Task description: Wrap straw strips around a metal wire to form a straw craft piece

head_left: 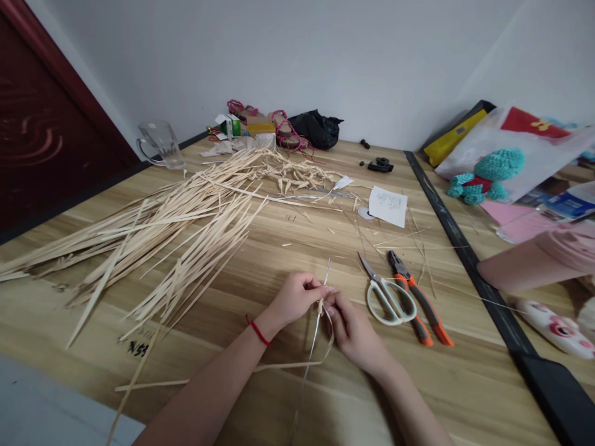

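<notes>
My left hand [297,298] is closed, thumb and forefinger pinching a thin metal wire [314,347] near its upper end. My right hand [348,325] is closed beside it, its fingers on a pale flat plant strip [330,337] that bends round the wire. A small knot of the strip [320,306] sits on the wire between both hands. From there the strip loops down and runs left under my left forearm. The fingertips partly hide the place where strip and wire meet.
Right of my hands lie white-handled scissors [392,301] and orange-handled pliers [421,303]. A large heap of pale strips [186,229] covers the left of the table. Farther back are a glass mug [162,145], a paper note [388,206] and a black bag [316,129]. A teal crocheted toy [493,173] sits right.
</notes>
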{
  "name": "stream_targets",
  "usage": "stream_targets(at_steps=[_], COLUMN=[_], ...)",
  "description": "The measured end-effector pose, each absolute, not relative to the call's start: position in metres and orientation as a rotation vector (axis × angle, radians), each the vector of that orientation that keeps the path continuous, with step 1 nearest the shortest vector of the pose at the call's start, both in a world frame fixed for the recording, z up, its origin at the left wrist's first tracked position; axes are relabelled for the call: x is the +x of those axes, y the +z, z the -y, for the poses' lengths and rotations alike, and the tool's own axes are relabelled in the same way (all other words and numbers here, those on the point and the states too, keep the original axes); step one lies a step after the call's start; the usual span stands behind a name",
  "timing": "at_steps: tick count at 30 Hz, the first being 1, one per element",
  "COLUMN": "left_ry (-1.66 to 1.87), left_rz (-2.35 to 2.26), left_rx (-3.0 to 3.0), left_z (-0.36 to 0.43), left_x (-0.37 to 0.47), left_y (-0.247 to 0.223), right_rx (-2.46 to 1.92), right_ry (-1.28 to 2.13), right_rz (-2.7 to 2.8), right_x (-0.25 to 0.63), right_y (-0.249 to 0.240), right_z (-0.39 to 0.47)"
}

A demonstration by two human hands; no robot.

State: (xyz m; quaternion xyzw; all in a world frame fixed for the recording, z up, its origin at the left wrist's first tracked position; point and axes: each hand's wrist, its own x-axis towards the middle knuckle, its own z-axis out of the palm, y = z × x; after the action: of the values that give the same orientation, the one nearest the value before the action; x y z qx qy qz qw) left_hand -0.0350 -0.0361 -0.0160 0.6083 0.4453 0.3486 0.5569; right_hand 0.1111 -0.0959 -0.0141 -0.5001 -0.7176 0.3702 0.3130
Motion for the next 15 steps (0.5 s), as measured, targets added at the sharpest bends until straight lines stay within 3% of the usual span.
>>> stream_targets(at_steps=[5, 15], left_ry=[0.817, 0.798], left_rz=[-1.055, -1.038], left_rx=[1.435, 1.435], left_z=[0.036, 0.037], left_x=[-0.035, -0.037], left_y=[-0.016, -0.012], right_rx=[-1.293, -1.096], right_ry=[1.067, 1.736], right_rz=[1.801, 1.386], right_x=[0.114, 0.128], right_y=[-0.015, -0.014], right_z=[0.095, 0.087])
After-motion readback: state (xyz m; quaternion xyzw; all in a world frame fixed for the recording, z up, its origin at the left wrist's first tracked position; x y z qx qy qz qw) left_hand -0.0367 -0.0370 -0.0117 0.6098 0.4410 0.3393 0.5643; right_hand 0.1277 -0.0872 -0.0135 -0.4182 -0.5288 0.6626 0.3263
